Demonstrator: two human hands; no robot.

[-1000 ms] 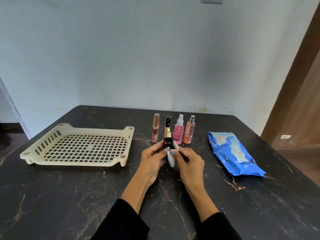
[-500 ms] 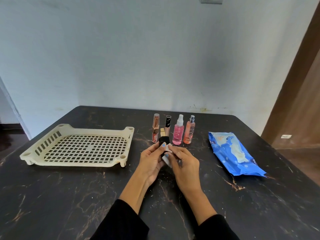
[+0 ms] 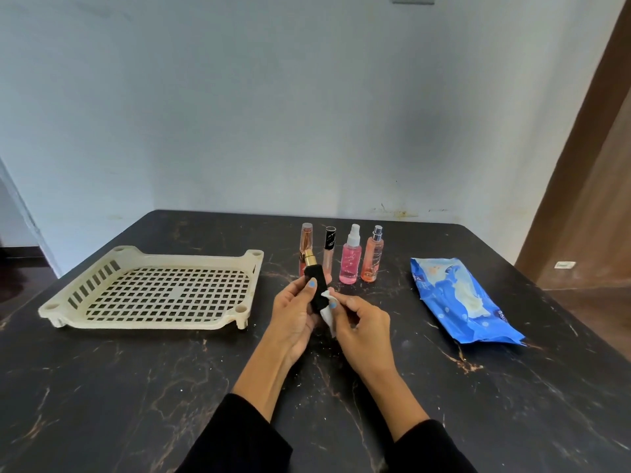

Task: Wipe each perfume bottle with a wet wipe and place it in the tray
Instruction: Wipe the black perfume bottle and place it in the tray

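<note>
My left hand (image 3: pixel 294 315) grips a black perfume bottle with a gold cap (image 3: pixel 316 283), tilted with its cap up and to the left. My right hand (image 3: pixel 363 324) pinches a white wet wipe (image 3: pixel 327 310) against the bottle's lower side. Behind the hands several bottles stand in a row: a peach one (image 3: pixel 305 242), a slim black-capped one (image 3: pixel 329 249), a pink spray bottle (image 3: pixel 350 259) and an orange spray bottle (image 3: pixel 372 259). The cream slotted tray (image 3: pixel 61 307) lies to the left with nothing in it.
A blue wet-wipe pack (image 3: pixel 461 298) lies on the right of the dark marble table (image 3: pixel 136 387). A wall stands behind the table, and a wooden door frame is at the far right.
The held bottle has tipped from upright to leaning left and shifted slightly left. The wipe has moved down along its side. The slim black-capped bottle behind is now uncovered.
</note>
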